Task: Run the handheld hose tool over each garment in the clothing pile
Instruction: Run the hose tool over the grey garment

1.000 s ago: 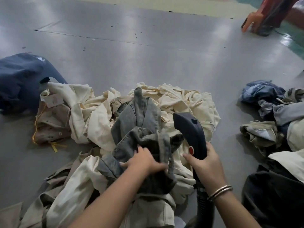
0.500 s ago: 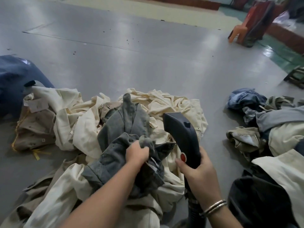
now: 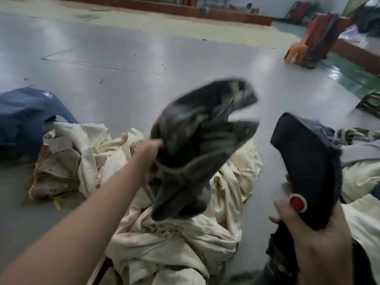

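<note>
Nearest, the tool [image 3: 308, 171] is gripped in the right hand [image 3: 312, 235], thumb by the red button, hose trailing below. A grey garment [image 3: 197, 151] is pinched in the left hand [image 3: 151, 155] and held above the cream pile [image 3: 164, 233], blurred, so probably mid-toss. A fresh garment would need picking next.

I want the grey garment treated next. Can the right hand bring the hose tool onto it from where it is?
Probably yes. The right hand grips the hose tool beside the grey garment, which the left hand holds lifted; nothing lies between them.
</note>
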{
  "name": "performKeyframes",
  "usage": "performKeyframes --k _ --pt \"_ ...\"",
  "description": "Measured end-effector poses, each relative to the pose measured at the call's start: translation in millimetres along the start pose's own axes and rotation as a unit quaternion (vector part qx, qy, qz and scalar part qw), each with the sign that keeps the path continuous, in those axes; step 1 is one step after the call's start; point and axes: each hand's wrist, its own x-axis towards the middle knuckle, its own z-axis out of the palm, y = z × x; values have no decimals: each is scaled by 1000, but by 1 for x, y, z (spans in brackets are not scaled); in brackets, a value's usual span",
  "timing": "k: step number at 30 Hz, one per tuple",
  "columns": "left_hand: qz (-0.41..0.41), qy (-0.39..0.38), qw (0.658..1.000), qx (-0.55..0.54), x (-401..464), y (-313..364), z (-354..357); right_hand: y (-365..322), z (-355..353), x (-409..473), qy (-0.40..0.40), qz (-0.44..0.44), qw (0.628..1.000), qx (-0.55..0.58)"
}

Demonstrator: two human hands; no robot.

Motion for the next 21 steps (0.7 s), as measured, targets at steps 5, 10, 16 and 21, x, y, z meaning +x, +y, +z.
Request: performKeyframes --k 5,10,16,21 --pt "-266 13 963 -27 -56 -148 -66 55 5 -23 -88 102 988 -79" --pt "-125 160 950 236 -24 -166 -72 73 28 -20 -217 120 963 -108" --pt "118 -11 798 590 3 -134 -22 72 56 -15 -236 65 966 -79" --pt "-76 -32 919 386 9 -134 -4 89 77 -27 -240 18 963 -121"
